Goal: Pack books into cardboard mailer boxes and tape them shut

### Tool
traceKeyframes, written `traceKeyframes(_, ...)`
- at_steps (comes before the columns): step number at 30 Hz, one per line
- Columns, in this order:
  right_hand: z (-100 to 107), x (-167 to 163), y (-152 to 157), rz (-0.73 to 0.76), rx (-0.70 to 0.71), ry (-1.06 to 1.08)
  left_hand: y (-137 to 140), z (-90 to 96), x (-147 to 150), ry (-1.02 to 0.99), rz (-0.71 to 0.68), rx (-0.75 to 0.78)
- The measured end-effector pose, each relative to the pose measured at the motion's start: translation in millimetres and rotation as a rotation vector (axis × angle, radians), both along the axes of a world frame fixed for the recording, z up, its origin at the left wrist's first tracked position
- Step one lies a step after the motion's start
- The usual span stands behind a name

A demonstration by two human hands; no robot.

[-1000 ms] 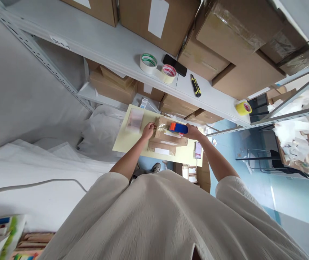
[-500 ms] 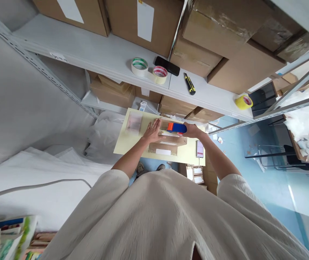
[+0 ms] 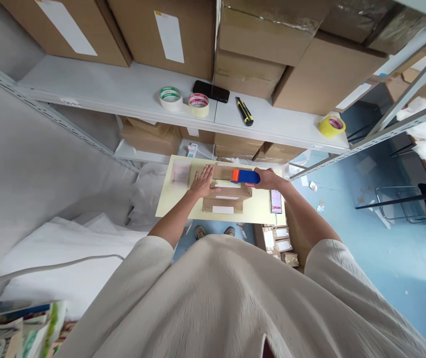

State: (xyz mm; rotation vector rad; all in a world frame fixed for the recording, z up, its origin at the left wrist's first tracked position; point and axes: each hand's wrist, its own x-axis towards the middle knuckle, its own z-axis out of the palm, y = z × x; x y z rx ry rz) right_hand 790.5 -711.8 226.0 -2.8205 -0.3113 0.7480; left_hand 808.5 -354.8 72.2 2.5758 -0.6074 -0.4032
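My right hand [image 3: 267,179] grips a blue tape dispenser [image 3: 248,177] with an orange front end, held over the right part of a cardboard box [image 3: 233,192]. My left hand [image 3: 202,183] lies on the left end of this box, its fingers stretched out and apart. White labels show on the box's side. In front of it, nearer to my body, is another small labelled box [image 3: 213,205]. Both boxes rest on a pale yellow board [image 3: 168,201]. The dispenser hides its contact with the box, so I cannot tell whether it touches.
A phone [image 3: 276,201] lies at the board's right. On the shelf [image 3: 123,94] ahead are tape rolls [image 3: 170,98], a black phone-like object [image 3: 211,91], a yellow-black utility knife [image 3: 244,111], and large cartons [image 3: 250,37]. White sheeting [image 3: 86,243] is on the left; small boxes [image 3: 278,241] are below right.
The view has shifted, with the shelf things appearing further left. The dispenser in my right hand is slightly further right from my left hand, which stays on the box.
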Motion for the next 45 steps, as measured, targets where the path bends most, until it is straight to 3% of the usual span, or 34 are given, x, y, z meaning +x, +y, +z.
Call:
traceKeyframes(4,-5,-11,-44,-0.032,-0.039,0.011,1,1.4,3,0.013,-0.013,0.017)
traceKeyframes(11,-20,-42,-161,-0.185,-0.12,-0.012,0,6.9,5,0.045,-0.027,0.078)
traceKeyframes(16,-43,-53,-193,-0.199,-0.112,-0.011,-2,5.9,9,0.064,-0.014,0.091)
traceKeyframes(20,-62,-45,-193,-0.129,-0.118,-0.028,-1,3.2,15,0.087,-0.003,0.077)
traceKeyframes(24,-72,-33,-181,-0.017,-0.213,0.016,-3,4.8,20,0.123,0.01,0.084)
traceKeyframes(34,-83,-1,-102,0.161,-0.362,0.07,-17,15.6,26,0.199,0.055,0.162)
traceKeyframes(45,-95,9,-61,0.141,-0.361,0.057,-21,18.8,26,0.197,0.054,0.147)
